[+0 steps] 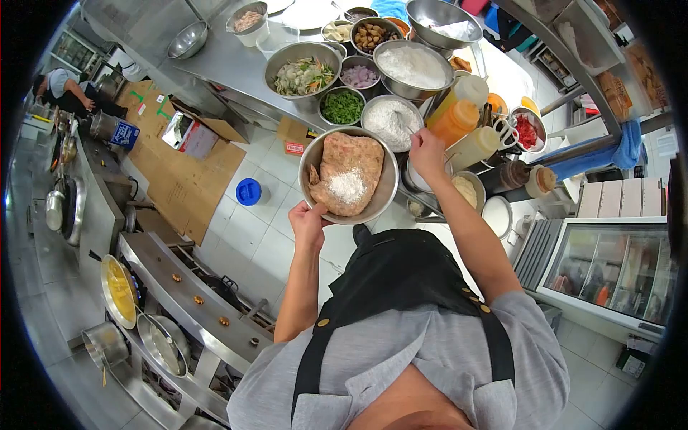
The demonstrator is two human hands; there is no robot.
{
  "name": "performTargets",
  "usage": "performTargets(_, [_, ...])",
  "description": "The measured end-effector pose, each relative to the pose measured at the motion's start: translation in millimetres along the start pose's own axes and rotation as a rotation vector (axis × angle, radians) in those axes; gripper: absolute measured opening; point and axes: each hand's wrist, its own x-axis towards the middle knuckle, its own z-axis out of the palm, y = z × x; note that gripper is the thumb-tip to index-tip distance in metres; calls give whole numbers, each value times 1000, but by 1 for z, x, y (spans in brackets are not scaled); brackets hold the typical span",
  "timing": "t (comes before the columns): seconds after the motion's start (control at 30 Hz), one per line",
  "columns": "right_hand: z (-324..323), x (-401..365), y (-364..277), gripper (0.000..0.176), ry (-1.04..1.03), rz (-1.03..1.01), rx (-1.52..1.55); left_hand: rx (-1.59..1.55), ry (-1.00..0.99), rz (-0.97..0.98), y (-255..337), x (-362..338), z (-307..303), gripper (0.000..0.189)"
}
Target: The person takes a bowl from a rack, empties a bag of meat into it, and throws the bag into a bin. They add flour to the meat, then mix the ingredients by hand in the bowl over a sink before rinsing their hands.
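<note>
Squeeze bottles [459, 122] and bowls crowd the steel surface [251, 84] at upper centre, close around the right hand [428, 152], its fingers pinched at the flour bowl [392, 122]. The left hand [308, 223] grips the rim of the meat bowl [349, 175], held mid-frame.

Left hand [308, 223] grips the rim of a steel mixing bowl [393, 180], held off the front edge of the steel bench [240, 75]. Contents: one mass of minced meat [356, 154], topped with a patch of white powder [347, 186]. Right hand [428, 154] is at the right rim of a powder bowl [364, 119] near that edge. Chopped green herbs [342, 107] and diced purple onion [360, 77] sit left of it, an orange squeeze bottle [455, 123] right.
</note>
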Motion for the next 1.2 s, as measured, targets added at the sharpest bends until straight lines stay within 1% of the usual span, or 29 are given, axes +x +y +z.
performTargets(0.07, [13, -8, 4, 10, -122, 583, 358, -8, -4, 9, -4, 1, -2, 4])
performTargets(0.1, [13, -8, 1, 10, -122, 586, 358, -5, -5, 7, -6, 1, -2, 4])
performTargets(0.17, [12, -6, -4, 14, -53, 1091, 787, -17, 7, -3, -7, 2, -3, 4])
performTargets(0.2, [11, -7, -7, 14, -51, 1092, 791, -13, 7, -1, -7, 2, -2, 4])
performTargets(0.27, [5, -11, -12, 16, 49, 1173, 964, -26, 7, -11, -7, 2, 1, 4])
performTargets(0.3, [-1, -11, -15, 16, 53, 1173, 965, -24, 4, -10, -5, 2, 2, 4])
performTargets(0.37, [-13, -12, -20, 16, 81, 1144, 1018, 20, -9, -15, -1, -1, 4, 18])
performTargets(0.4, [-21, -14, -23, 16, 81, 1144, 1019, 21, -9, -15, -2, 0, 4, 18])
performTargets(0.47, [-39, -21, -29, 15, -28, 993, 1064, 18, -3, -21, -5, 3, 1, 18])
performTargets(0.5, [-50, -26, -39, 15, -30, 993, 1064, 17, -1, -21, -5, 3, 0, 18])
performTargets(0.57, [-66, -40, -62, 12, -188, 650, 624, 25, -6, -14, -6, 4, -1, 18])
performTargets(0.6, [-67, -48, -68, 6, -186, 453, 479, 25, -5, -15, -5, 4, -1, 18])
performTargets(0.63, [-68, -47, -70, 6, -186, 455, 477, 28, -12, -18, -5, 4, -1, 17])
performTargets(0.7, [-69, -39, -72, 3, -24, 98, 283, 34, -20, -22, -3, 2, 1, 17])
performTargets(0.73, [-63, -35, -63, 2, 28, 79, 263, 14, -13, -18, -3, 1, 2, 12])
performTargets(0.77, [-60, -31, -56, 2, 29, 81, 264, -6, -6, -12, -1, 0, 3, 6])
performTargets(0.83, [-56, -26, -42, 3, 69, 52, 141, -7, -3, -16, 3, -3, 7, 7])
performTargets(0.87, [-52, -24, -37, 6, 100, 6, 103, -10, 1, -21, 4, -4, 9, 9])
performTargets(0.9, [-49, -24, -34, 6, 102, 5, 101, -11, -1, -21, 3, -4, 10, 9])
performTargets(0.97, [-42, -24, -30, 5, -1, 78, 86, -11, 4, -16, 3, -5, 10, 11])
performTargets(1.0, [-30, -27, -24, 5, -3, 76, 88, -12, 7, -15, 1, -5, 8, 11])
performTargets(1.07, [-4, -29, -14, 7, -44, 467, 268, 14, -17, -11, -4, -1, 4, 17])
performTargets(1.1, [-2, -24, -15, 7, -43, 467, 267, 14, -18, -11, -3, -3, 5, 17])
performTargets(1.17, [-2, -17, -17, 10, -42, 989, 850, 9, -17, -10, 0, -5, 8, 16])
performTargets(1.2, [-5, -16, -18, 10, -40, 988, 852, 10, -18, -9, 0, -6, 9, 16])
